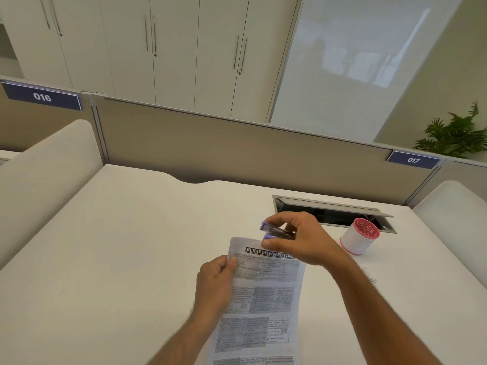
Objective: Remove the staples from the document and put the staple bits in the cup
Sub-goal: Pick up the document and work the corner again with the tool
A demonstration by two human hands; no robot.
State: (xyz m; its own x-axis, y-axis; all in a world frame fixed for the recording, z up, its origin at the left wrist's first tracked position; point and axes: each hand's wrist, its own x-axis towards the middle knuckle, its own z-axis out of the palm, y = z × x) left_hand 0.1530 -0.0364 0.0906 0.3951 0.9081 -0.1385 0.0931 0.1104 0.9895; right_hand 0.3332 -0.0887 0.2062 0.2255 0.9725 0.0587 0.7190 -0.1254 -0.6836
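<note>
A printed document [266, 299] headed "HUMAN DEVELOPMENT INDEX" lies on the white desk in front of me. My left hand [214, 283] grips its left edge near the top, thumb on the page. Just above the top edge of the document, my right hand [297, 241] pinches a small purple staple remover [274, 231] between thumb and fingers. A white cup [358, 237] with a red rim and red base stands to the right of my right hand. Whether any staple shows on the page I cannot tell.
An open cable hatch [334, 214] is set in the desk [131, 233] behind the cup. A few small metal bits [370, 276] lie on the desk right of my right forearm. A beige partition [237, 154] closes the desk's far side.
</note>
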